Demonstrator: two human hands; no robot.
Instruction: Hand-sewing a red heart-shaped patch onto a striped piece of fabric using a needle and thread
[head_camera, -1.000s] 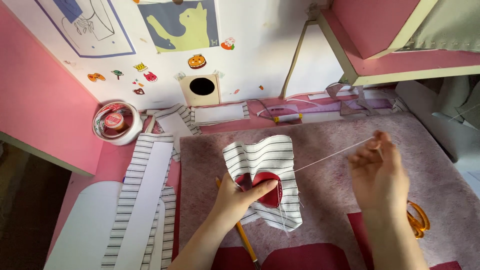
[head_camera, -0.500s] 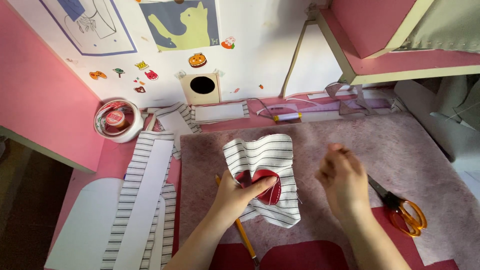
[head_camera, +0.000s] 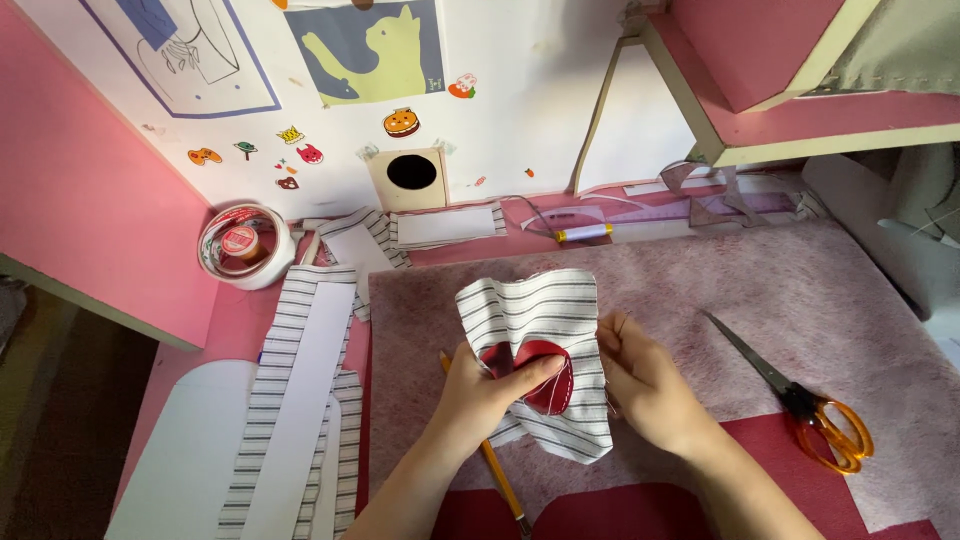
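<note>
A striped white-and-black fabric piece (head_camera: 540, 310) lies on the mauve felt mat (head_camera: 800, 290), with a red heart-shaped patch (head_camera: 548, 368) on it. My left hand (head_camera: 490, 390) pinches the fabric at the red patch, thumb on top. My right hand (head_camera: 645, 380) is at the fabric's right edge, fingers pinched together beside the patch; a needle or thread between them is too small to see. A yellow pencil (head_camera: 495, 470) lies under my left wrist.
Orange-handled scissors (head_camera: 800, 400) lie on the mat to the right. Striped fabric strips and white paper pieces (head_camera: 300, 380) lie at the left. A roll of tape (head_camera: 240, 243) stands at the back left. A clear ruler (head_camera: 640, 220) lies along the wall.
My right hand, stretched out to the right with a taut thread one second ago, has come back left to the fabric's edge. The scissors are now uncovered. My left hand stayed put.
</note>
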